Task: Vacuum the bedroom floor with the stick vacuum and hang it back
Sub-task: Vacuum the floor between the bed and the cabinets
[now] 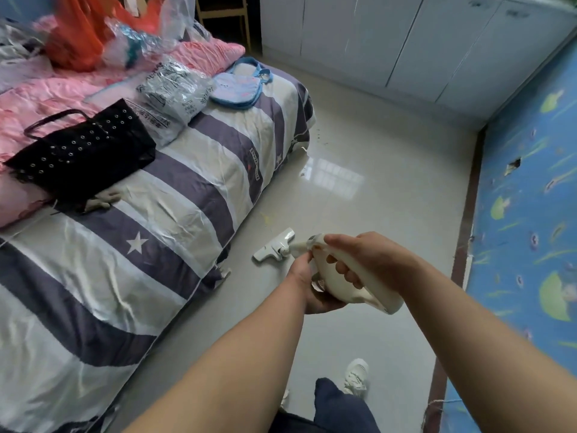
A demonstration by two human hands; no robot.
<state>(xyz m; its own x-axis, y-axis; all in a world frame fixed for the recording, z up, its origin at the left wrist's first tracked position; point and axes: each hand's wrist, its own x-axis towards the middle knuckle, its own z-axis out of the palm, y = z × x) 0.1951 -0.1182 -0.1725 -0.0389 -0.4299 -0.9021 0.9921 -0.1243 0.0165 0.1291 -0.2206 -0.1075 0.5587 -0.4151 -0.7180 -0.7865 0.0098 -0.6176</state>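
Note:
I hold a white stick vacuum (343, 284) in front of me, seen end-on from above. My right hand (359, 257) grips its handle from the top. My left hand (312, 285) cups the motor body from below and on the left. The vacuum's white floor head (274, 245) rests on the glossy pale tile floor (374, 189), close to the foot corner of the bed. The tube between body and head is mostly hidden behind my hands.
A bed (187, 189) with a striped cover fills the left, carrying a black studded bag (81, 154), plastic packets and a blue pouch (237, 87). White cabinets (390, 42) line the far wall. A blue patterned wall (530, 214) runs along the right. My shoe (356, 375) is below.

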